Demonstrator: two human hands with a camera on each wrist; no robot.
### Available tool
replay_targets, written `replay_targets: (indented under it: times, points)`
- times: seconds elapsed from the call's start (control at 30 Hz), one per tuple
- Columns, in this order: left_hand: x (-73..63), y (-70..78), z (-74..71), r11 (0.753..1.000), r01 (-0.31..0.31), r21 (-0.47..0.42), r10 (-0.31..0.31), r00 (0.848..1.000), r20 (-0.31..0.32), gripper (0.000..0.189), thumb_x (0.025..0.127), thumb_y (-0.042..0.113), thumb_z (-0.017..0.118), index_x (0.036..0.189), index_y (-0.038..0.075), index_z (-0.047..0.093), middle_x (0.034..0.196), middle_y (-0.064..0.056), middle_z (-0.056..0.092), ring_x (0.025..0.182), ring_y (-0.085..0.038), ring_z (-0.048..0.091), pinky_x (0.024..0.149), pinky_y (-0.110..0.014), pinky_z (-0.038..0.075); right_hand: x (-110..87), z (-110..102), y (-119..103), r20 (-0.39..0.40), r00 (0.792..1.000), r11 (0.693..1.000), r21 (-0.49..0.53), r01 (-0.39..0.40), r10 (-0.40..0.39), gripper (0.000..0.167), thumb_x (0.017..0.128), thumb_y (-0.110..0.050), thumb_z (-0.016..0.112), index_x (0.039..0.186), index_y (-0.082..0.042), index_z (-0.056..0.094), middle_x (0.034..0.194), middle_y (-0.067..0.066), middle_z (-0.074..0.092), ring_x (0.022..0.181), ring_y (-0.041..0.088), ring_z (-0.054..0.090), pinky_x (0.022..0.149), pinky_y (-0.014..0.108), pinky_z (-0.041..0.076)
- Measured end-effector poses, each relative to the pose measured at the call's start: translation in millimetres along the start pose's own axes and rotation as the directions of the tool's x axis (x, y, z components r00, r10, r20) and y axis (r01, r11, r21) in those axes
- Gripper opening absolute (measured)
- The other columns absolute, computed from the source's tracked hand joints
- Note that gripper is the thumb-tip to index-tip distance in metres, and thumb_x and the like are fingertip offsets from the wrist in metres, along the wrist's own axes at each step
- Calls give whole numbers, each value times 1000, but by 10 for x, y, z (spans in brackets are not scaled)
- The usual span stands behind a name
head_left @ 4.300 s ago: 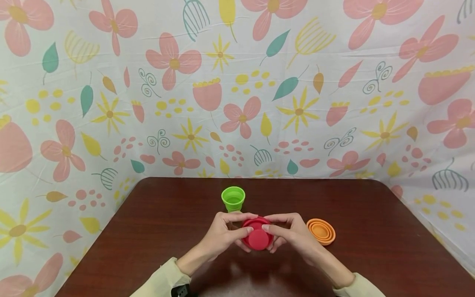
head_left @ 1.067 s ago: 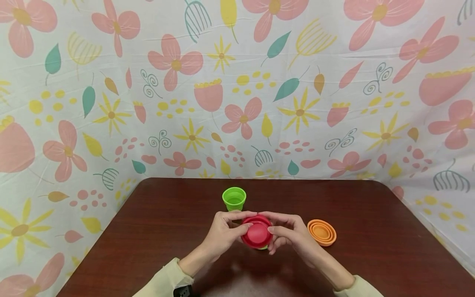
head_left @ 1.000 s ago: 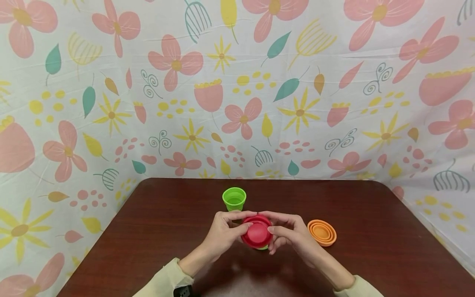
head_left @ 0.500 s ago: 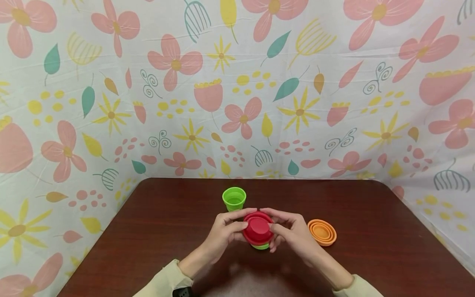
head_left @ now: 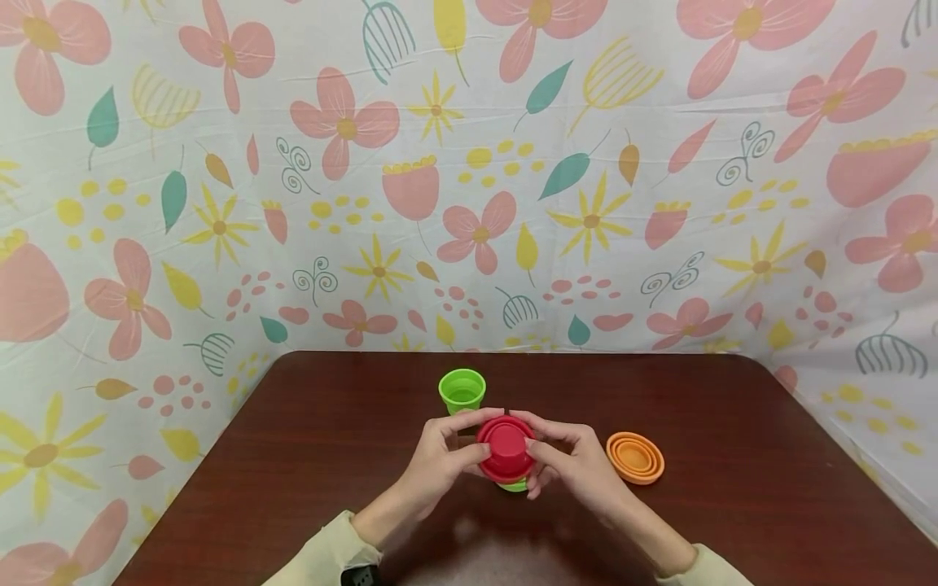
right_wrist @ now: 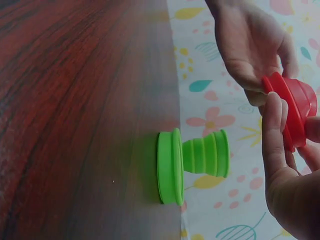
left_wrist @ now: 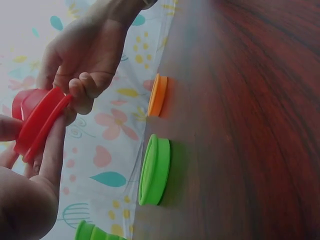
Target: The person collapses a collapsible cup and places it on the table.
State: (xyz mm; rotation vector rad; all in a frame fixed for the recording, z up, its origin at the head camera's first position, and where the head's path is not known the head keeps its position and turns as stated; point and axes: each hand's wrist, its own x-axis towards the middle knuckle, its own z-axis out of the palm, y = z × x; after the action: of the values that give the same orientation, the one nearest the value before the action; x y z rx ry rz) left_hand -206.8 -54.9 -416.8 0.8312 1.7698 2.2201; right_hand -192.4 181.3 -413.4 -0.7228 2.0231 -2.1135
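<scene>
A red collapsible cup (head_left: 507, 443) is held above the table between both hands, its base turned toward the head camera and standing out from the rim. My left hand (head_left: 431, 462) pinches its left side, thumb on the stepped wall and index finger along the far rim. From the right, my right hand (head_left: 582, 462) pinches it likewise. In the left wrist view the red cup (left_wrist: 37, 120) appears partly extended. Below it a flattened green cup (left_wrist: 156, 170) lies on the table, mostly hidden in the head view.
An extended green collapsible cup (head_left: 462, 391) stands behind the hands. To the right lies a flattened orange cup (head_left: 635, 457). The dark wooden table (head_left: 330, 407) ends at a flowered cloth (head_left: 469, 179) hanging behind it.
The red cup's base, flatter within the rings before, now protrudes toward the head camera. Both hands have risen slightly with it, and the flattened green cup's edge has come into sight underneath.
</scene>
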Motion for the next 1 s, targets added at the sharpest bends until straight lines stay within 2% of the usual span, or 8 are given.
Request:
replay_targets:
  times: [0.13,0.27,0.5,0.67,0.83,1.0]
  points:
    - [6,5,21,999,-20,49,21,999,-24,46,96,-8,64,142,-6,62,135,-22,62,95,-24,74,72,-45,66,-11,-11,-33,45,999,995,102,-17,13,48,104,-4,62,151,5,53,108,15,74,66,20,70,65,43,66]
    - [9,3,29,997,-19,70,21,999,-40,46,97,-7,65,142,-8,60,137,-22,65,94,-23,75,72,-42,66,-12,-24,-46,64,998,990,135,-36,27,53,102,-3,63,153,4,50,126,14,70,70,19,70,67,41,66]
    - [0,-10,10,1000,6,5,-6,1000,-16,46,100,-1,68,145,-5,59,136,-22,65,98,-23,74,78,-41,65,4,-29,22,-8,1000,999,51,-12,12,54,98,0,67,150,3,54,115,19,72,63,21,69,62,45,65]
    - [-6,-52,-32,997,50,-58,-48,998,39,52,100,1,69,150,0,56,138,-21,64,109,-24,72,84,-42,64,-4,-37,28,-22,999,999,33,-23,24,53,98,-1,68,150,1,55,109,20,71,63,21,68,63,46,66]
    - [-14,-77,-41,993,74,-93,-65,993,98,60,100,-1,69,156,0,49,146,-23,58,109,-26,73,81,-49,64,-20,-51,21,21,999,997,67,-34,32,56,99,-1,67,153,4,51,117,18,72,71,21,69,66,42,66]
    - [-19,-78,-26,995,63,-78,-55,994,91,61,99,-3,69,156,4,50,145,-24,59,98,-26,76,76,-50,65,-22,-44,8,37,998,997,58,-44,42,63,97,-1,71,155,5,46,129,19,70,88,24,71,67,38,65]
